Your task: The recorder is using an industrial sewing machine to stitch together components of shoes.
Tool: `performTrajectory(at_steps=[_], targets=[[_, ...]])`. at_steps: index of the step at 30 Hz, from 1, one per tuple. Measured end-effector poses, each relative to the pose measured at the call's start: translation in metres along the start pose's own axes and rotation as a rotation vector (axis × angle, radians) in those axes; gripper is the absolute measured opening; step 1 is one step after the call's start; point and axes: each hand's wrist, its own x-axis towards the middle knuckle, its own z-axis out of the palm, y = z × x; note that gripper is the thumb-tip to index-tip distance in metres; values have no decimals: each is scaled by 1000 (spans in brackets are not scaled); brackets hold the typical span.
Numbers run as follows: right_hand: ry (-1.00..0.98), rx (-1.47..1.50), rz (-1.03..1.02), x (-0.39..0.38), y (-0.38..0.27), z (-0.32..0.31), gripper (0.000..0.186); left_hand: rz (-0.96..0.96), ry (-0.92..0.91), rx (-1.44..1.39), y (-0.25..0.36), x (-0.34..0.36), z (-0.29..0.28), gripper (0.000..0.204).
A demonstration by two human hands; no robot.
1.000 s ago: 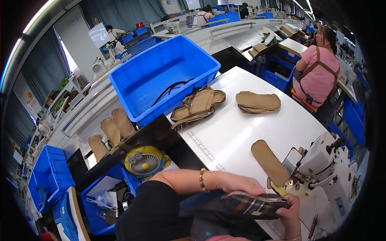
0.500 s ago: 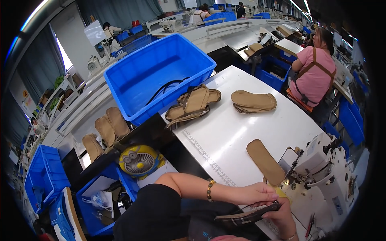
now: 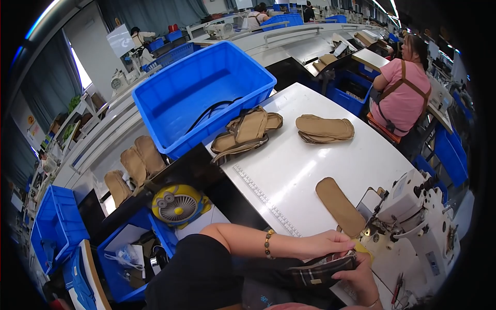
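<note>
Both hands hold a dark plaid zip pouch [image 3: 320,272] above my lap, near the table's front edge. My left hand [image 3: 326,245], below a beaded bracelet, pinches the pouch's upper right end. My right hand [image 3: 363,281] grips the same end from the right, thumb on the plaid side, where a small pale label shows. Just beyond the hands, a flat brown oval piece [image 3: 341,206] lies on the white table [image 3: 289,181], beside the sewing machine [image 3: 413,206]. What the left fingertips pinch exactly is too small to tell.
Farther back lie a stack of brown oval pieces [image 3: 325,129] and a heap of brown pouches [image 3: 248,132]. A large blue bin [image 3: 206,88] stands at the table's far left. A yellow fan [image 3: 178,206] sits left; scissors [image 3: 398,288] lie right. A co-worker [image 3: 400,98] sits back right.
The pouch has turned in my hands, so more of its plaid side and its small label show. Both hands keep their hold in nearly the same place.
</note>
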Motion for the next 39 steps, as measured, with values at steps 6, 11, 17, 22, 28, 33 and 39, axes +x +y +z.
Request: performTrajectory(at_steps=[6, 11, 17, 22, 28, 33, 39], targets=[[-14, 52, -41, 4, 0, -7, 35, -67, -33, -112, -6, -17, -27, 30], [-6, -42, -3, 5, 5, -2, 41, -42, 84, 150, 9, -20, -8, 26], [108, -102, -96, 4, 10, 1, 34, 216, 157, 420, -12, -27, -3, 27], [130, 156, -140, 3, 17, -12, 17, 176, 138, 288, -18, -21, -6, 27], [81, -74, -202, 2, 22, -15, 23, 100, 21, 419, -13, -27, 0, 17], [76, 78, -183, 3, 17, -2, 31, -130, -53, -173, -16, -24, 5, 15], [47, 120, -163, -2, 14, 1, 38, -60, -202, -200, -24, -21, -3, 13]])
